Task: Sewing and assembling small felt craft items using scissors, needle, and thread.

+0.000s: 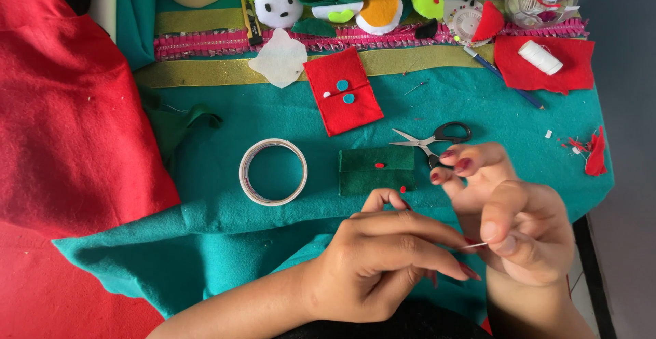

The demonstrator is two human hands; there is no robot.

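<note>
My right hand (523, 219) pinches a thin pale needle (476, 245) between thumb and forefinger, its other fingers spread upward. My left hand (386, 260) has its fingers drawn together, their tips meeting the free end of the needle; whether it holds a thread there is too small to see. Both hands hover over the near edge of a teal felt cloth (205, 243). Just beyond them lies a small dark green felt pouch (376, 170) with a red dot.
Small scissors (434, 139) lie behind my right hand. A tape roll (273, 171) sits left of the green pouch and a red felt pouch (343, 91) behind it. Red cloth (61, 120) covers the left. Felt toys (278, 2), a white thread spool (540, 57) and a blue pen (506, 79) line the back.
</note>
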